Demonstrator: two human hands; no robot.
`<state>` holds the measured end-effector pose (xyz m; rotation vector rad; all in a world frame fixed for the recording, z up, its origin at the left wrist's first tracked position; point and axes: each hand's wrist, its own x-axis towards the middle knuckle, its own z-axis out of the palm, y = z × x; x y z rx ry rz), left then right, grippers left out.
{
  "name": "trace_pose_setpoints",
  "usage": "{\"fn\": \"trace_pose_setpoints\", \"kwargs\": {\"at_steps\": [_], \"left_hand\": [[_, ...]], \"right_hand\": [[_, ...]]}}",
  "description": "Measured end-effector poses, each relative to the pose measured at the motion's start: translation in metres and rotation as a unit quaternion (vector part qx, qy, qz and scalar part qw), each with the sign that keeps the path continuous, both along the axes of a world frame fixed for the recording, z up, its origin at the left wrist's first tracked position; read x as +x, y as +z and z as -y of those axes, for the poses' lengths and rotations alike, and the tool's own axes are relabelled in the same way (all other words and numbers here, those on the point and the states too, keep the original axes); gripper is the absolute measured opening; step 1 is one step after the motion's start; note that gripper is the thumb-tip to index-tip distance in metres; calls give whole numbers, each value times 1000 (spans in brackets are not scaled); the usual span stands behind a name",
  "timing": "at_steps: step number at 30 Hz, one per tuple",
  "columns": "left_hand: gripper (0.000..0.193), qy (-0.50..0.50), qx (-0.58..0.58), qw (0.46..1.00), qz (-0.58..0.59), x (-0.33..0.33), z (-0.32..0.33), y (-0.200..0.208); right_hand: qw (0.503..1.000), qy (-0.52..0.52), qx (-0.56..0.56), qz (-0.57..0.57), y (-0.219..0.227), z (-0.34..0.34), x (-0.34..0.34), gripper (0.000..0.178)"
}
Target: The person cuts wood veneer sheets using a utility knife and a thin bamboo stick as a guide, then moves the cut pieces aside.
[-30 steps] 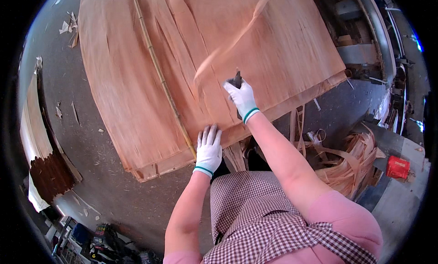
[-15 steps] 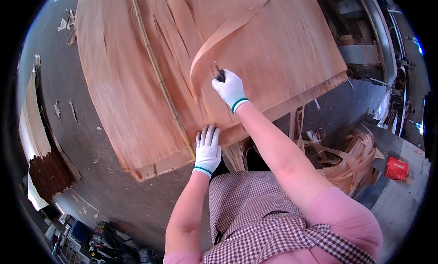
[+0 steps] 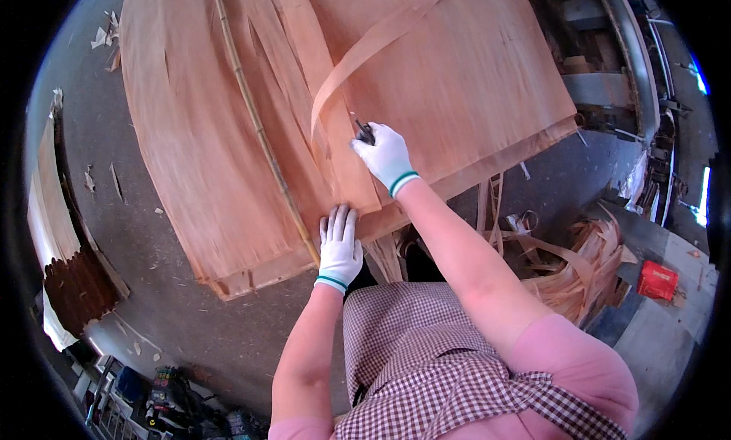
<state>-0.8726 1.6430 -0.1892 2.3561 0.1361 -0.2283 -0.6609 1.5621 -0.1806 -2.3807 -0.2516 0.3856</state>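
Note:
A broad stack of thin reddish-brown wood veneer sheets (image 3: 457, 97) lies before me. My left hand (image 3: 340, 246), in a white glove with greyed fingertips, rests flat with fingers stretched on the near edge of the veneer. My right hand (image 3: 383, 157), gloved likewise, is closed round a small dark-handled knife (image 3: 365, 133) over the sheet, beside the edge of a long veneer strip (image 3: 346, 162). A loose, curling strip (image 3: 365, 55) arches across the sheet to the far side. Left of my hands, a thin bamboo stick (image 3: 263, 139) lies lengthwise on the veneer.
A heap of veneer offcuts (image 3: 582, 265) lies at the right, near a red packet (image 3: 657, 280). At the far left is a veneer piece (image 3: 57, 204) with a dark brown end. Scraps dot the grey floor (image 3: 167, 333). Metal framework (image 3: 643, 74) stands at the right.
My right hand with the knife has shifted slightly nearer. The long strip's edge beside it now shows more distinctly, down to the near edge. My left hand stays flat on the veneer.

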Motion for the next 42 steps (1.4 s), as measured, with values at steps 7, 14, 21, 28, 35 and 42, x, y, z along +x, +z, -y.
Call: {"fn": "trace_pose_setpoints", "kwargs": {"at_steps": [7, 14, 21, 28, 35, 42], "left_hand": [[64, 1, -11, 1000, -2, -4, 0, -4], [64, -12, 24, 999, -19, -2, 1, -3], [65, -18, 24, 999, -32, 0, 0, -4], [66, -17, 11, 999, -40, -5, -6, -9], [67, -33, 32, 998, -48, -5, -4, -9], [69, -50, 23, 997, -57, -4, -7, -9]], "right_hand": [[825, -249, 341, -376, 11, 15, -24, 16], [983, 36, 34, -176, 13, -29, -16, 78], [983, 57, -112, -137, 1, -61, -12, 43], [973, -72, 150, -162, -24, -49, -31, 31], [937, -155, 209, -232, -38, -33, -15, 22], [816, -402, 359, -207, -14, 17, 2, 6]]}}
